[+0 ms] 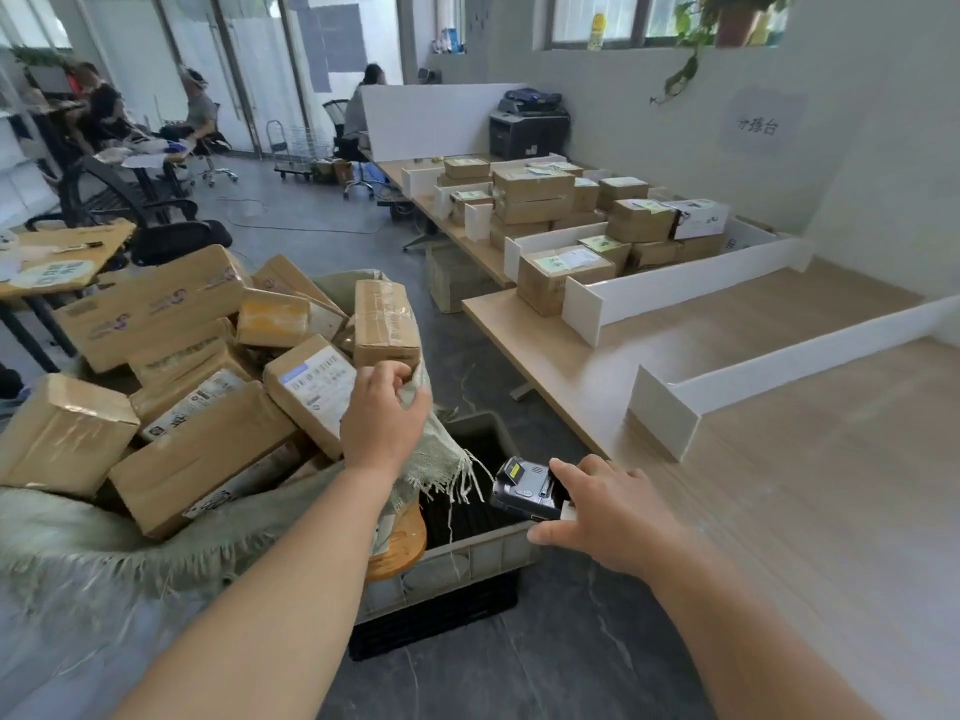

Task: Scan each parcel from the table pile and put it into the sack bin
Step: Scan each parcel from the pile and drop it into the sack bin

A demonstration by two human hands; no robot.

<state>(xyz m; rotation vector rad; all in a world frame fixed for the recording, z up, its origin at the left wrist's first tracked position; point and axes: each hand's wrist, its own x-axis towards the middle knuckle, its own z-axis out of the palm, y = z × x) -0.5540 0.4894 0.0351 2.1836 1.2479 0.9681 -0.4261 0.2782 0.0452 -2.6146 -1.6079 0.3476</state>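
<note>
Head view: I am holding the sack [441, 452] rim and the scanner [522, 488].
My left hand [384, 413] is pinching limp cloth and my right hand [608, 517] is gripping the scanner. The parcels [566, 210] are sitting on the table [727, 345], well apart: stiff taped cartons, probably light, best taken by opposite faces.

Bright, even daylight comes through the tall glass doors [249, 70] at the back left and the windows [574, 15] above the pale wall at the top right; both are washed out white. Shadows are soft and faint. The light wooden table [779, 433] carries a mild sheen. Straight lines bow toward the picture's edges, and the frayed grey-green woven sack [78, 553] smears soft at the lower left corner.
</note>
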